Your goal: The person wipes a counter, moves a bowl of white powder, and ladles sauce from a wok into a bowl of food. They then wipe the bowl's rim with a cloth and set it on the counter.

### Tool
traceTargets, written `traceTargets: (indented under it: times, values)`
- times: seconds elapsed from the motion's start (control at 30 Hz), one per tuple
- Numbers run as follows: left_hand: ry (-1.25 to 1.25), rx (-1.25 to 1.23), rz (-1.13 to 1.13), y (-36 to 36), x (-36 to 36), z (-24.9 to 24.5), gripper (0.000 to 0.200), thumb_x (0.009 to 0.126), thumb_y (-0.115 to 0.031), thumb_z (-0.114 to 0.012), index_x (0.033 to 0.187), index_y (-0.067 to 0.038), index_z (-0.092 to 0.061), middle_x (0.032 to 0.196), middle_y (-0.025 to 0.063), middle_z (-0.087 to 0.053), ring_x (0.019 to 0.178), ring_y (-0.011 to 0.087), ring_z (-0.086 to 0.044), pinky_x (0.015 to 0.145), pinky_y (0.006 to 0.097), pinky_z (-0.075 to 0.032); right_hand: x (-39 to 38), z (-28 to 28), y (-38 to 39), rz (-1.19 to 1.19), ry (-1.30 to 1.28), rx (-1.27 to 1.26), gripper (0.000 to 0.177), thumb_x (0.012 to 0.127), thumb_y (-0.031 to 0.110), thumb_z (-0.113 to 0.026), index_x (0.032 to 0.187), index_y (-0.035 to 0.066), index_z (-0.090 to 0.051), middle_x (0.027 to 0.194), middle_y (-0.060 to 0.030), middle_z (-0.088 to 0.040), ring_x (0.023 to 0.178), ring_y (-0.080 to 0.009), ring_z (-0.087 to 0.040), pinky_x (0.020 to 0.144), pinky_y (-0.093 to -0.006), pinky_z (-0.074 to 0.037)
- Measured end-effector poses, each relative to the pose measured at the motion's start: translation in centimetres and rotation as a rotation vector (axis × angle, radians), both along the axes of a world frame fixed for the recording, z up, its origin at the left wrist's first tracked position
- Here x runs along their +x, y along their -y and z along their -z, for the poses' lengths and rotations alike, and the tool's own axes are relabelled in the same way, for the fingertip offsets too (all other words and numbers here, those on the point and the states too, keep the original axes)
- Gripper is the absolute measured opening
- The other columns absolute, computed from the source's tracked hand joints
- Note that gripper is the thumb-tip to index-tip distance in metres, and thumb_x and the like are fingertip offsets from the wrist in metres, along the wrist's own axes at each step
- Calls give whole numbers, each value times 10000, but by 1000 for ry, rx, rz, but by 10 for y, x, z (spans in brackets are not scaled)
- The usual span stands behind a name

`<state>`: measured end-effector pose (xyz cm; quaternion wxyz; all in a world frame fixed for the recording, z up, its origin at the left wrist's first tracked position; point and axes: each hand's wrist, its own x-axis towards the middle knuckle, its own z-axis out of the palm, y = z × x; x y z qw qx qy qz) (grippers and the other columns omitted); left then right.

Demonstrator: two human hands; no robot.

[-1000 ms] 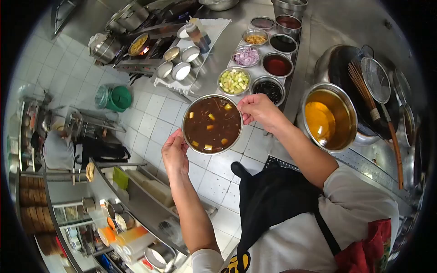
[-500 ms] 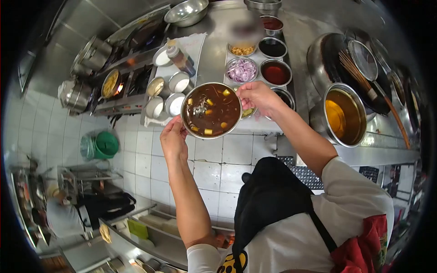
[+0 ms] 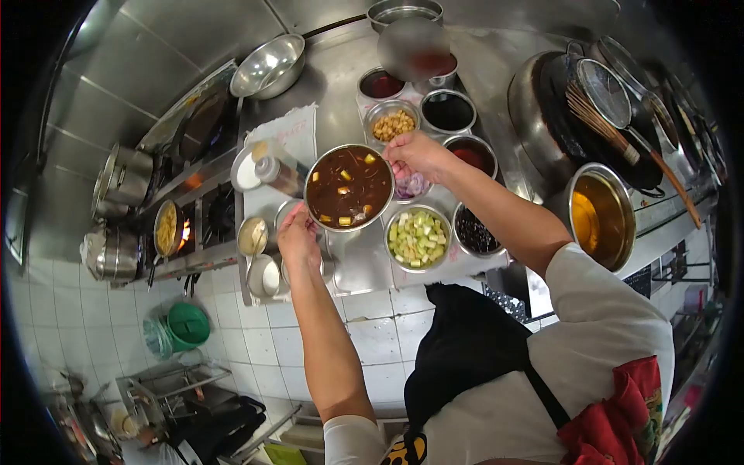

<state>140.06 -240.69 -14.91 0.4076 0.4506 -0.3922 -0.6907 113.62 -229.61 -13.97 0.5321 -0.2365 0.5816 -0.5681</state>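
Observation:
My left hand (image 3: 299,237) and my right hand (image 3: 416,155) are both closed on the rim of a round metal bowl (image 3: 349,230), one on each side. Dark brown sauce (image 3: 333,172) with yellow chunks fills it. I hold it above the steel counter. Below my right hand are chopped red onion (image 3: 412,186), partly covered, and a bowl of pale green chopped vegetable (image 3: 418,237). Beyond sit what look like peanuts (image 3: 394,125) and a black liquid (image 3: 448,111). Left of the bowl, a squeeze bottle (image 3: 277,177) stands near several small containers, some partly hidden.
On the right are a pot (image 3: 629,232) of amber liquid and a wok (image 3: 552,124) with a wooden-handled brush (image 3: 601,124). At left, a pan (image 3: 167,229) of yellow food sits over a flame. A green bin (image 3: 188,325) and another person (image 3: 209,434) are at lower left.
My hands have carried the bowl forward over the counter, still level. The green vegetable bowl, mostly covered before, now shows fully. The whole view has shifted.

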Motion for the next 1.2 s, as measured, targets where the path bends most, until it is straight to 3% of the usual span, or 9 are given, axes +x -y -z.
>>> traceTargets:
  times: [0.07,0.27,0.37,0.63,0.77,0.87,1.2]
  values:
    - [1,-21,27,26,-17,7,219,948,-60,-572,1128,64,-594,947,85,-666,783,129,-616,717,259,-505,-19,6,25,10,15,-21,122,881,80,-624,772,30,-646,685,-37,-596,572,-128,-586,542,-275,-544]
    - [-15,-20,22,95,-83,21,222,940,-39,-566,1141,56,-572,937,71,-655,772,119,-600,735,269,-513,-81,21,100,15,-57,3,96,876,66,-620,794,28,-652,708,-44,-611,597,-131,-598,558,-287,-556]
    - [-32,11,-21,121,-114,29,226,938,-36,-567,1142,59,-557,909,57,-636,756,113,-584,739,267,-512,-111,27,132,-31,-82,30,76,893,98,-638,875,25,-644,731,-33,-619,620,-115,-599,570,-259,-536]
    - [20,52,-85,183,-179,70,234,928,-25,-562,1149,52,-558,885,38,-613,759,96,-564,702,249,-484,-169,65,198,-15,-101,84,59,838,20,-613,840,-4,-667,727,-78,-623,615,-159,-616,557,-293,-562]
    - [55,60,-88,206,-193,99,241,927,-31,-564,1154,51,-563,878,30,-610,748,89,-554,677,237,-459,-177,81,219,-11,-138,128,63,831,13,-610,834,-12,-667,722,-84,-627,609,-162,-617,552,-291,-560]
    - [92,31,-57,222,-197,119,240,910,23,-515,1146,62,-528,994,115,-638,847,174,-645,752,288,-546,-182,95,229,12,-133,147,65,829,13,-610,826,-15,-668,715,-89,-629,602,-164,-620,545,-291,-559]
    - [141,39,-38,239,-200,143,256,915,11,-559,1158,85,-523,955,104,-633,823,156,-632,759,282,-543,-180,132,245,69,-241,216,87,808,42,-644,768,-9,-702,677,-96,-665,579,-157,-655,545,-294,-576]
